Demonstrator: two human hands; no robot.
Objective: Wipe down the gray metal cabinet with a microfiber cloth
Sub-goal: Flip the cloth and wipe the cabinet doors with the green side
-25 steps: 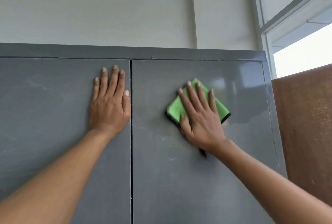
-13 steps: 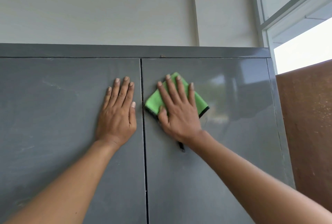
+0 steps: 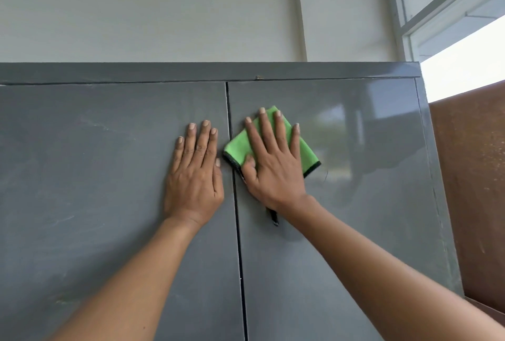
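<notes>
Flat, straight-fingered, right hand [image 3: 273, 160] pressed green cloth [image 3: 307, 153] against cabinet [image 3: 369, 217] right door's inner edge; left hand [image 3: 195, 174] lay flat, empty, on left door.

The right hand [image 3: 273, 161] lies flat over the green cloth [image 3: 307, 153], hiding its middle and most of its lower half; only the upper corner, the left edge and the right corner show, plus a dark tip below the wrist. The gray cabinet [image 3: 369, 231] is cut off by the left and bottom edges, so its lower doors are out of sight. Both forearms run off the bottom edge. The left hand [image 3: 195, 176] covers part of the left door. The brown panel [image 3: 475, 190] is cropped at the right.
</notes>
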